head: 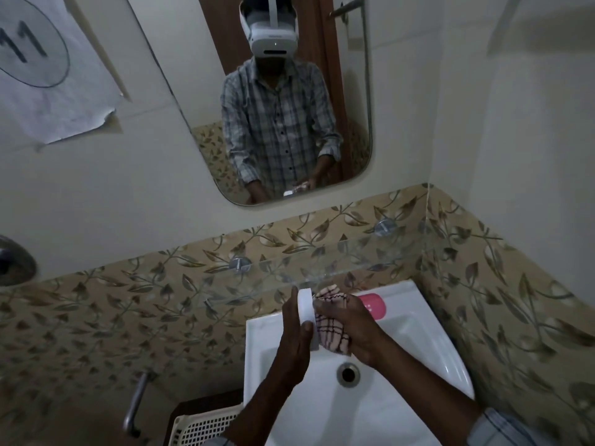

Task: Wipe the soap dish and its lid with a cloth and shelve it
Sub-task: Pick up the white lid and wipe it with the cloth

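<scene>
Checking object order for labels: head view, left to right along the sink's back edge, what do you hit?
left hand → white soap dish part → checked cloth → right hand → pink lid

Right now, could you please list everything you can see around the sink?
white soap dish part: one, white, held on edge above the sink
cloth: one, pink checked, pressed against the white part
pink piece: one, pink, on the sink's back ledge
sink: one, white, corner-mounted
glass shelf: one, clear, above the sink
mirror: one, on the wall
paper sheet: one, white, upper left wall
basket: one, cream, left of the sink
hands: left hand holds the white part; right hand holds the cloth
</scene>
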